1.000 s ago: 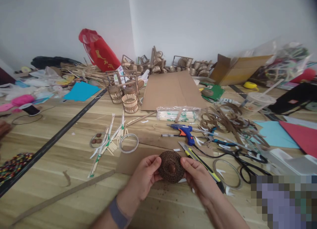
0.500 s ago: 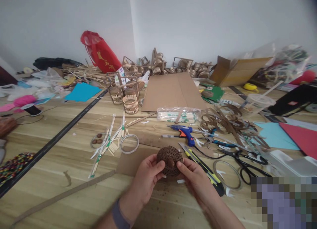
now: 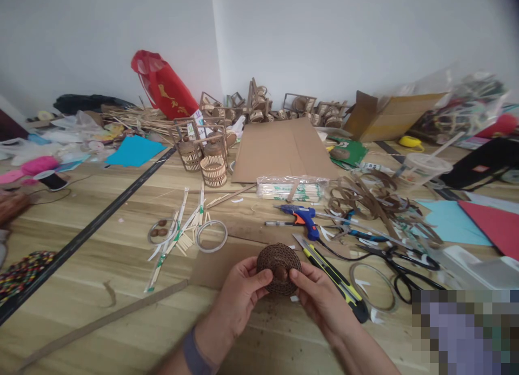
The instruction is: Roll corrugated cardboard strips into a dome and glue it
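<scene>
A round, brown coiled disc (image 3: 279,251) with a small wooden knob (image 3: 281,272) at its middle is held low over the table, between both hands. My left hand (image 3: 243,288) grips its left edge, the thumb lying on top near the knob. On the other side my right hand (image 3: 320,291) pinches the right edge, thumb also near the knob. Just right of the hands lies a yellow and black utility knife (image 3: 334,277). A blue glue gun (image 3: 304,218) rests beyond the disc.
Scissors (image 3: 399,264) and a metal ring (image 3: 373,285) lie to the right. Another ring (image 3: 211,236) and thin sticks (image 3: 186,237) are at the left. Small baskets (image 3: 213,171), a cardboard sheet (image 3: 284,150) and brown strips (image 3: 373,196) stand or lie farther back.
The disc has tilted slightly and its knob sits a little lower. Both thumbs have shifted slightly with it, and the grip remains.
</scene>
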Demonstrator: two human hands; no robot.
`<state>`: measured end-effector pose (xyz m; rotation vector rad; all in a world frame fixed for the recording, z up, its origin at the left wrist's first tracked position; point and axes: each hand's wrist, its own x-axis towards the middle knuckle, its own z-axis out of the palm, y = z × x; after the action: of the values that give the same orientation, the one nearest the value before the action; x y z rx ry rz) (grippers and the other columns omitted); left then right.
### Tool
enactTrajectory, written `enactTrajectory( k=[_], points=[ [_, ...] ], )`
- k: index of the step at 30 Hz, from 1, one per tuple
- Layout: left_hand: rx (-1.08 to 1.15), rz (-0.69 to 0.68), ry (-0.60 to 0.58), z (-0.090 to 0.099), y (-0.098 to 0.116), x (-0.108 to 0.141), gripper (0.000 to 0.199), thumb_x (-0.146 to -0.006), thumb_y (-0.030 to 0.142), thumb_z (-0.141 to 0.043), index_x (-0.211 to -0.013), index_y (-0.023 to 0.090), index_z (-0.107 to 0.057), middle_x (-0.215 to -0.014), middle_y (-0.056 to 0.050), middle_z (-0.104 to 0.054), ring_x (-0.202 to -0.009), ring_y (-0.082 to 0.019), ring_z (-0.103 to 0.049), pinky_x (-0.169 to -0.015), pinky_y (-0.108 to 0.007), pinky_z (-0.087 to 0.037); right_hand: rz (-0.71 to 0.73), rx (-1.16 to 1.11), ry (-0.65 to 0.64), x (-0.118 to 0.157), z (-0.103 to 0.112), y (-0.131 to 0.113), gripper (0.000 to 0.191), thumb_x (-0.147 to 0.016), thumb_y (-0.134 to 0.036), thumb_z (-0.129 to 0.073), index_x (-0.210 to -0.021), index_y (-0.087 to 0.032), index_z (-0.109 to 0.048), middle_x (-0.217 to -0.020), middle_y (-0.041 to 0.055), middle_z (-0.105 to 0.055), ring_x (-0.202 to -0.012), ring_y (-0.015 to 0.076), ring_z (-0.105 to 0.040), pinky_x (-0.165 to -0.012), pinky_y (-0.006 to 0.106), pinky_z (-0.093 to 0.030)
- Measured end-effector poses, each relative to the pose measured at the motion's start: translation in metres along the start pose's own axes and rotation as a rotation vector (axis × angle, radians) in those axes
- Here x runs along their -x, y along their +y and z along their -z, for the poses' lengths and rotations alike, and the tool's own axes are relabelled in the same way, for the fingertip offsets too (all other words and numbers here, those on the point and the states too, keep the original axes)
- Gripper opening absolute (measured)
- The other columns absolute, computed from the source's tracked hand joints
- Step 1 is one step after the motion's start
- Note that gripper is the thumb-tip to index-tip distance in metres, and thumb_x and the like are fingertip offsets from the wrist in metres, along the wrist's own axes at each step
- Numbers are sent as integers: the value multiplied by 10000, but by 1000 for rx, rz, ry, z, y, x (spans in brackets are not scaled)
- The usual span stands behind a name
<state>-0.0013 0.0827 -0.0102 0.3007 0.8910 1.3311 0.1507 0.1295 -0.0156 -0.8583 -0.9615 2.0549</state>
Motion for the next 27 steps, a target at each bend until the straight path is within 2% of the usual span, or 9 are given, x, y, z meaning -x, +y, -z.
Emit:
enactTrajectory(
  k=[4,9,13,20,27],
  points=[
    [-18,9,2,0,4,1,450,-473,275,-945,-840,122,-736,-824,-72,-748,-729,-162,-679,-686,-239,-515,-14,17,4,0,1,-3,290,-649,-418,-835,-818,-190,-770,-781,51,-754,-721,180,-646,-752,296,-460],
    [-135,13,-44,-1,12,4,490,-553,415,-900,-893,101,-741,-827,-109,-751,-725,-196,-692,-699,-289,-539,-34,215,3,1,4,-10,337,-653,-475,-819,-787,-170,-768,-718,42,-734,-660,169,-605,-686,282,-440],
    [-173,20,-77,-1,12,5,488,-564,457,-884,-857,90,-748,-789,-117,-751,-729,-220,-700,-728,-323,-543,-3,201,-15,2,4,-11,348,-720,-518,-755,-778,-175,-752,-715,37,-719,-679,162,-590,-701,270,-438],
    [-134,39,-112,2,8,3,479,-561,435,-892,-857,84,-753,-764,-111,-749,-698,-195,-693,-710,-291,-537,-6,150,-34,2,3,-6,348,-710,-508,-767,-713,-163,-725,-686,38,-702,-663,154,-578,-690,259,-434],
    [-91,39,-19,-1,11,4,461,-453,273,-949,-833,110,-744,-772,-67,-749,-676,-147,-674,-683,-245,-522,5,215,35,2,-1,-9,358,-640,-513,-818,-722,-174,-736,-681,4,-689,-659,131,-547,-668,239,-408]
  ],
)
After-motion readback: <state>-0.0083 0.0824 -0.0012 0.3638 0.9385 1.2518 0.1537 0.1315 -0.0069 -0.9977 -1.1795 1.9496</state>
